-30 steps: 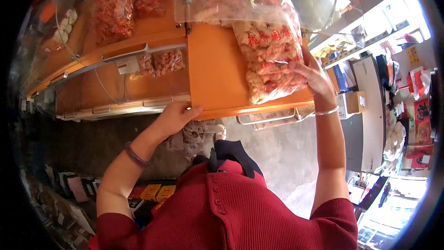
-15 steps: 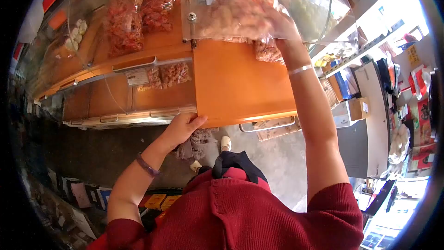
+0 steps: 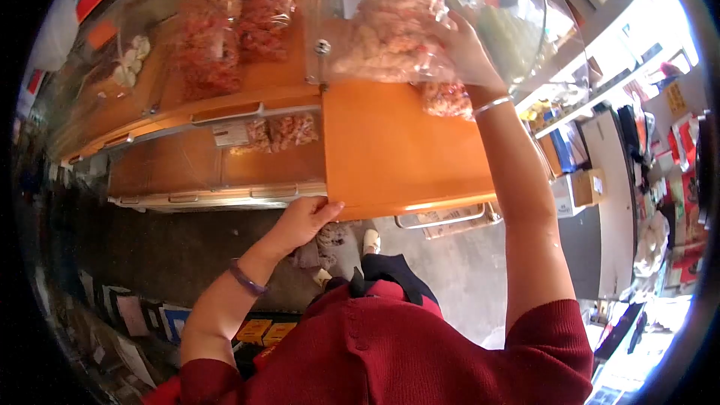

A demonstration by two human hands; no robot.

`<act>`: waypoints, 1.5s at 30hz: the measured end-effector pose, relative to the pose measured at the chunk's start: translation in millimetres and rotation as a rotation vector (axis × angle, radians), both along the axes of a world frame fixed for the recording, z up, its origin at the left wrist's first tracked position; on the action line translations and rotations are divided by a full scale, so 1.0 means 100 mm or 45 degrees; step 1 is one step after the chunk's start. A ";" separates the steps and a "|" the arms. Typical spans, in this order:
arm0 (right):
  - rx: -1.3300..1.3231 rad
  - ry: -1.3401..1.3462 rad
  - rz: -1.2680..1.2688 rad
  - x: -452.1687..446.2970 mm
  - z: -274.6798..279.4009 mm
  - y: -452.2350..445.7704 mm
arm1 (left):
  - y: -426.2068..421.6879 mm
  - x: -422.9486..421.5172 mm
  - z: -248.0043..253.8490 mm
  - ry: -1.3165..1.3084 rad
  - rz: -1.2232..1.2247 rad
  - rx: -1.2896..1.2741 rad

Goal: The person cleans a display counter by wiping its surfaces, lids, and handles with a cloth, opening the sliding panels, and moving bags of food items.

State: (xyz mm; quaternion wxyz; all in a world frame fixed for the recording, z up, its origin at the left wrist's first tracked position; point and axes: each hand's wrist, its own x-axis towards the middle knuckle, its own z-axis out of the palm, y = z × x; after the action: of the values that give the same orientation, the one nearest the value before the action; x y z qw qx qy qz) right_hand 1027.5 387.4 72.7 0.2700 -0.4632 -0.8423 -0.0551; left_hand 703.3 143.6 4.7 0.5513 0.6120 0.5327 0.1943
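Observation:
My left hand point(image 3: 306, 220) grips the near left corner of an orange wooden board point(image 3: 405, 154), its thumb on top and its other fingers mostly hidden. Behind a clear panel point(image 3: 322, 60), my right hand point(image 3: 463, 49) is at the right side of a clear plastic bag of pale pink pieces point(image 3: 394, 26). Its fingers are bent against the plastic, and their tips are partly hidden. Below that bag lies a smaller bag of reddish pieces point(image 3: 448, 99). A bag of pale whitish-green contents point(image 3: 510, 34) stands to the right of the hand.
Two tall bags of red-orange pieces, one at the left point(image 3: 210, 45) and another beside it point(image 3: 266, 11), stand behind clear covers. Small bags point(image 3: 292, 131) sit in a lower compartment. A metal handle point(image 3: 441, 217) juts below the board. Cardboard boxes point(image 3: 587, 187) are at the right.
The view has shifted slightly, so the case sits lower and further right. The pale pink bag shows a changed shape, with my right hand still at its side. My left hand stays on the corner.

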 end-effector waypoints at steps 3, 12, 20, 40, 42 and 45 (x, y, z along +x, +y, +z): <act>-0.303 0.866 0.161 -0.14 0.03 -0.06 | -0.02 -0.03 -0.11 -0.052 0.033 -0.015; -0.814 1.762 0.352 -0.69 0.51 -0.30 | 0.00 -0.01 -0.02 -0.010 -0.023 -0.026; -1.066 1.678 0.322 -0.19 0.24 -1.20 | -0.02 -0.01 -0.23 -0.039 -0.006 0.069; -0.423 2.007 -0.348 0.80 0.09 -4.58 | 0.03 -0.05 -0.39 -0.380 0.050 0.062; -0.281 2.054 -0.538 1.06 0.03 -4.59 | 0.06 -0.07 -0.46 -0.451 0.058 0.065; -0.241 2.067 -0.607 1.57 -0.26 -4.28 | 0.11 -0.21 -0.60 -0.343 0.065 0.076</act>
State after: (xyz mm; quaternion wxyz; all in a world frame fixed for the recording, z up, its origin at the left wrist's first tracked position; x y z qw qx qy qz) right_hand 1184.8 -40.2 46.4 0.7317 -0.5449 -0.2685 0.3092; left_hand 682.0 154.4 -55.0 0.5944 0.5827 0.4632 0.3043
